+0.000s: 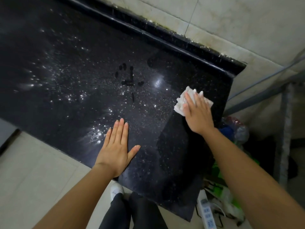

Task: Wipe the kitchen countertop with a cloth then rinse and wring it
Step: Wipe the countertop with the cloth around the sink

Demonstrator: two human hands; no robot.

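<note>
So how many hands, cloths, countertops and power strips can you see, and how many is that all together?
Hands: 2, the left hand and the right hand
Cloths: 1, the white cloth
Countertops: 1, the black countertop
Power strips: 1, the white power strip
Total: 5

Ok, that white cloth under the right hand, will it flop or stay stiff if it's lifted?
The folded white cloth would probably flop and unfold; its layered edges look soft. It likely slides easily, since the glossy black speckled countertop shows wet marks. Probably light: the flat right hand covers most of it.
</note>
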